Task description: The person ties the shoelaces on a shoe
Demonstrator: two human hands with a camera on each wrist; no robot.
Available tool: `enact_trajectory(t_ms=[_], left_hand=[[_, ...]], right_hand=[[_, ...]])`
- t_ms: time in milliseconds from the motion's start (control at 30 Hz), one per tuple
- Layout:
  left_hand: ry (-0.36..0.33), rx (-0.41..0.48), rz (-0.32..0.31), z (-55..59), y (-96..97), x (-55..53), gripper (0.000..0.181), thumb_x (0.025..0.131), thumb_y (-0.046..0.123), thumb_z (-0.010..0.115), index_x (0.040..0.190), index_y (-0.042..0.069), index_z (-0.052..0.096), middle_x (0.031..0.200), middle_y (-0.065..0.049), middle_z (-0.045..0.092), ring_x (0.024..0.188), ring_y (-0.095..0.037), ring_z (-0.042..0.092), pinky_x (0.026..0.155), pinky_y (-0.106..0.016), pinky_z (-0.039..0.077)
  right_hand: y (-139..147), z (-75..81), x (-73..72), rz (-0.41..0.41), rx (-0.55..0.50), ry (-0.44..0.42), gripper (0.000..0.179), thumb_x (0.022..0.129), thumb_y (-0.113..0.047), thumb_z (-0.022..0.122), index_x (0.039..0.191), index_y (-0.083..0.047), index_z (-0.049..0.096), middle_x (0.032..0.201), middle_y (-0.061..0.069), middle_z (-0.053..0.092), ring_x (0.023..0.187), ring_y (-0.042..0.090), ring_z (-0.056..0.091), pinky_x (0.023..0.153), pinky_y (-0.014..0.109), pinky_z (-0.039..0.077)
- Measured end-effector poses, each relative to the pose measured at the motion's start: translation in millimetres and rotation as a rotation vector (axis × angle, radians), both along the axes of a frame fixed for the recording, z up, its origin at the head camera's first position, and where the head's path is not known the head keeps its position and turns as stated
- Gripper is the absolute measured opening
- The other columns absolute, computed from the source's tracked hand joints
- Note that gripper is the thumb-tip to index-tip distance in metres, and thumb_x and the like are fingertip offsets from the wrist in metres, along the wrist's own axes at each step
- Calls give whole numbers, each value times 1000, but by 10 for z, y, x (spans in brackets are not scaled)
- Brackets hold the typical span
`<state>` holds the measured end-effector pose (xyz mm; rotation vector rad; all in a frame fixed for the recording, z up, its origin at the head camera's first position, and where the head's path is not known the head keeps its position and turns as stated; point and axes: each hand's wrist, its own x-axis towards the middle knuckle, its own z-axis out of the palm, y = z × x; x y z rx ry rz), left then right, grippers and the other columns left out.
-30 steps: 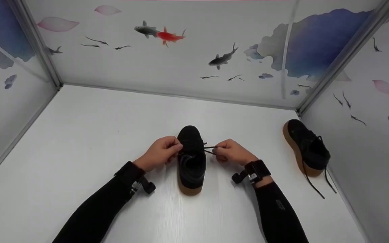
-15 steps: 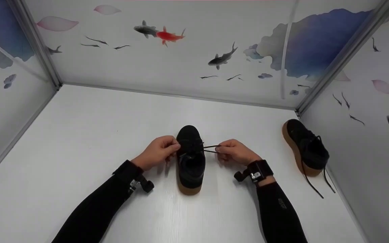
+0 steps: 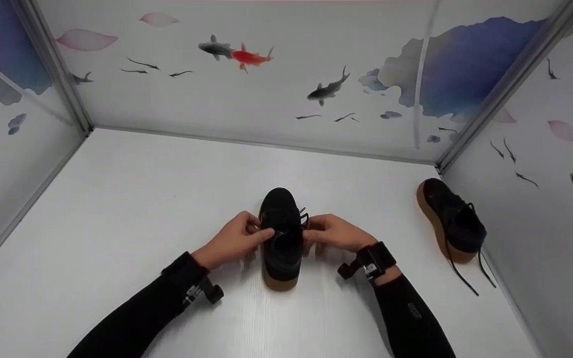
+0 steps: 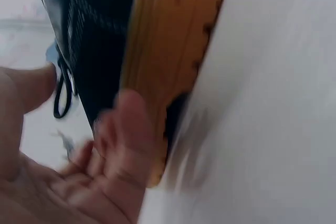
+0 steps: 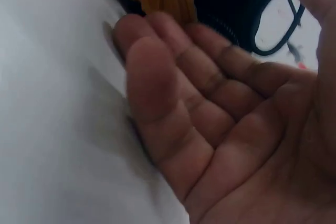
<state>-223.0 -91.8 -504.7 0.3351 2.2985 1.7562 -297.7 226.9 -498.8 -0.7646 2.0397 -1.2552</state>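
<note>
A black sneaker [image 3: 282, 266] with a tan gum sole [image 4: 165, 30] stands in the middle of the white table, toe pointing away. Along its left side is my left hand [image 3: 234, 241], thumb over the lacing area and fingers loosely bent beside the sole. A small loop of black lace [image 4: 63, 95] hangs near that thumb. My right hand [image 3: 338, 233] is at the shoe's right side, thumb tip at the upper. Its palm and fingers [image 5: 202, 77] show with nothing in them. Another lace loop [image 5: 283, 40] hangs beyond these fingers.
A second black sneaker [image 3: 453, 219], its lace ends trailing on the table [image 3: 167, 209], stands by the right wall. White panels [image 3: 276, 99] printed with fish and petals enclose the back and both sides.
My right hand has let go of the lace strands it was pulling out to the right and moved in against the shoe. My left hand has shifted toward the heel, its thumb now over the shoe.
</note>
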Motion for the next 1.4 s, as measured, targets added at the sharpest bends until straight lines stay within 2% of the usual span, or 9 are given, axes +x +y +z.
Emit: enact_trajectory(t_ms=[167,333,500,600,733,867,1033,1200,1400], left_hand=[[-133,58,-9,77,62,189,74,104,45,80,148,-8,52,114,-18,74,87,-31,74,70,-43,66],[-150,74,33,136,120,255,71,102,40,81,149,-6,55,121,-18,74,88,-30,71,74,-45,66],[-135,76,81,141,151,199,64,98,30,78,146,-6,58,121,-18,72,87,-26,71,72,-45,66],[-110,76,131,134,145,106,64,96,28,77,148,-6,59,119,-17,72,88,-23,71,76,-45,64],[-89,100,193,110,140,-97,66,97,27,74,153,-5,59,121,-16,73,94,-23,70,80,-43,61],[-63,125,230,82,139,-357,68,98,26,70,157,-2,58,126,-15,72,97,-22,66,76,-37,57],[-1,143,281,101,110,-653,64,100,25,69,158,1,60,123,-13,70,94,-21,61,72,-31,52],[28,173,300,143,96,-891,63,105,27,67,161,0,56,137,-15,68,118,-24,60,95,-34,53],[-1,216,336,143,77,-1099,63,111,31,62,164,-1,50,161,-18,57,147,-29,53,121,-43,45]], right_hand=[[-78,110,108,-66,24,-58,42,109,-41,75,121,-1,70,106,19,82,97,45,79,74,44,67],[-169,149,204,-145,-43,-133,42,105,-36,81,120,2,72,109,22,80,99,42,79,72,48,68],[-284,97,285,-284,-116,-164,33,102,-22,77,120,6,73,113,22,77,98,32,77,75,48,69],[-412,88,293,-376,-156,-164,33,99,-16,71,120,10,71,113,21,77,97,28,77,79,47,69],[-592,138,218,-482,-161,-86,31,98,-13,67,117,11,74,107,20,79,92,26,79,79,44,69],[-752,191,67,-583,-145,11,30,100,-13,66,116,10,77,105,20,79,90,27,80,78,42,69],[-915,249,-186,-664,-190,62,29,102,-13,67,116,10,78,111,21,78,96,27,79,80,40,68],[-1021,279,-467,-724,-208,115,25,102,-13,67,108,8,79,106,20,79,96,25,77,78,36,68],[-1164,269,-703,-770,-204,136,27,103,-15,67,112,6,80,107,18,79,98,26,78,80,35,67]])
